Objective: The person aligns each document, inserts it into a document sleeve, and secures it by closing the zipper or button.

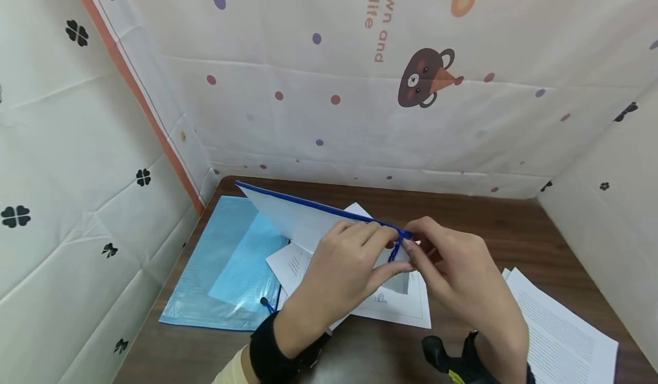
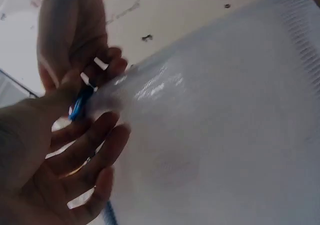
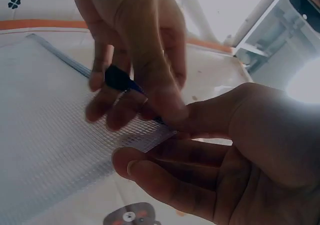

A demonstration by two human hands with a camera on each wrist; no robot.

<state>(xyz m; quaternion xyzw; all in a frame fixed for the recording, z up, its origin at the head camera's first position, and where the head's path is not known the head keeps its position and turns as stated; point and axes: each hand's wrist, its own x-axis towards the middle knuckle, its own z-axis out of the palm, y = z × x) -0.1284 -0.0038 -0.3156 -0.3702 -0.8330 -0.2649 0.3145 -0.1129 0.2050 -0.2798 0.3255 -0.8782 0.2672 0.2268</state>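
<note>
Both hands hold a translucent mesh zip pouch [image 1: 288, 215] by its right end, raised at a tilt over the table. A blue zipper [image 1: 319, 206] runs along its top edge, with a blue pull cord [image 1: 394, 252] hanging near the corner. My left hand [image 1: 341, 270] grips the pouch beside the cord, thumb stretched toward the corner. At the zipper's end, my right hand [image 1: 457, 264] pinches the corner between thumb and fingers. The right wrist view shows a dark pull tab [image 3: 117, 78] among the fingers, and the pouch's mesh [image 3: 60, 120] spreading left.
A light-blue zip pouch [image 1: 205, 275] lies flat at the table's left, its dark pull tab [image 1: 264, 302] toward the front. Printed sheets [image 1: 382, 310] lie beneath the raised pouch. More printed papers [image 1: 570, 332] sit at the right. Patterned cloth walls [image 1: 277, 121] enclose the wooden table [image 1: 462, 207].
</note>
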